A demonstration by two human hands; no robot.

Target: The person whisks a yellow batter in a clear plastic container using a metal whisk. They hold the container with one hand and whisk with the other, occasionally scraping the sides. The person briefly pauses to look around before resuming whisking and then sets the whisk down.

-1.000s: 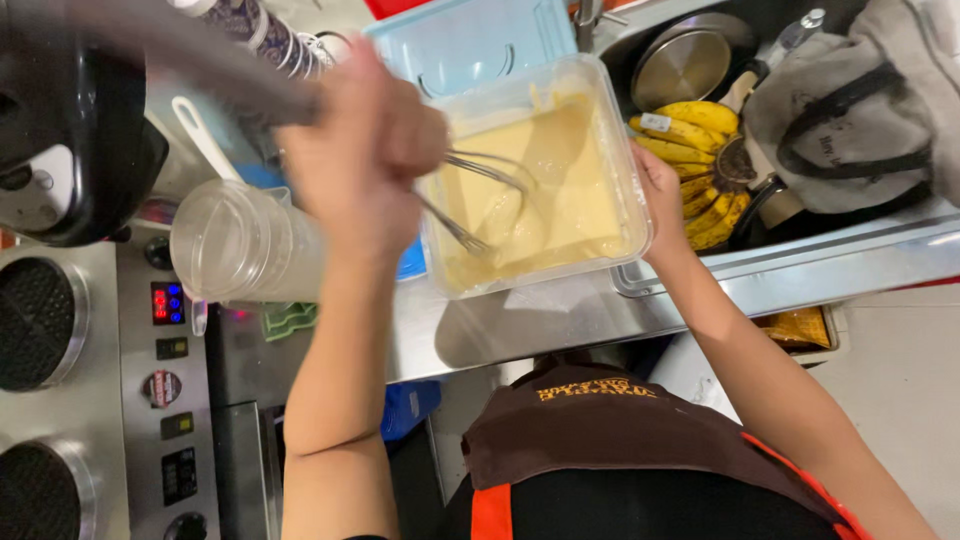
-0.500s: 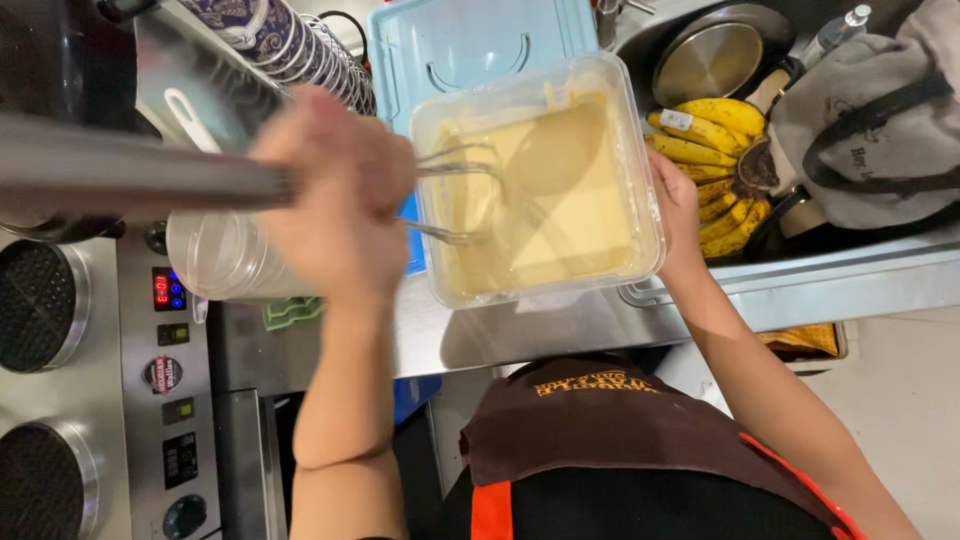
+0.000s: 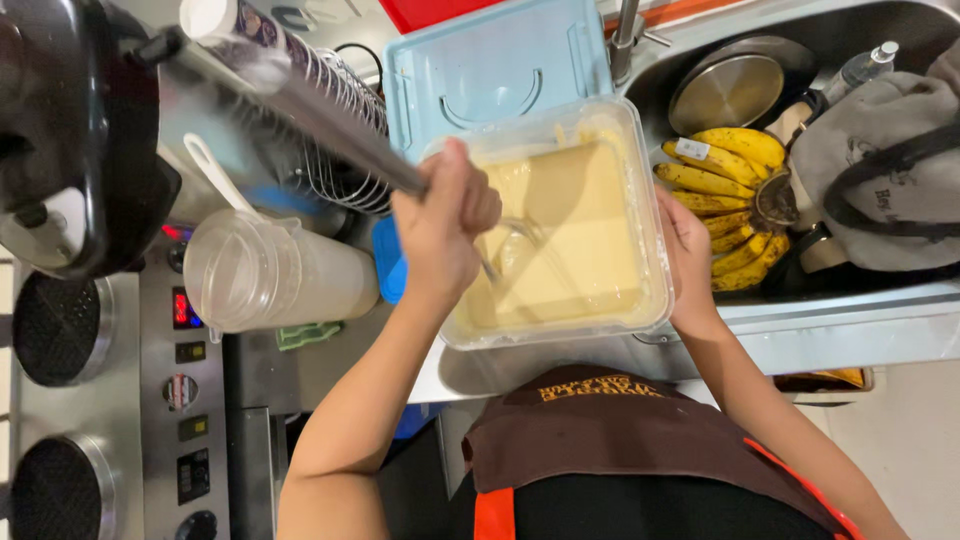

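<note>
The left hand [image 3: 440, 235] was clenched around the long metal handle of a whisk [image 3: 310, 110], its wire end sunk in pale yellow batter [image 3: 570, 230]. The grip sat low on the handle, probably for control while stirring. The right hand [image 3: 688, 255] pressed flat against the side of the clear plastic tub [image 3: 655, 300], fingers wrapped on its wall, apparently to brace it. The tub rested on the steel desk [image 3: 800, 345] at the sink's edge. Behind it lay a light blue lid [image 3: 490, 70]. A bunch of bananas [image 3: 725, 190] with a small white sticker sat in the sink beside a grey bag [image 3: 880, 170]. A clear jug [image 3: 260, 275] stood left.
</note>
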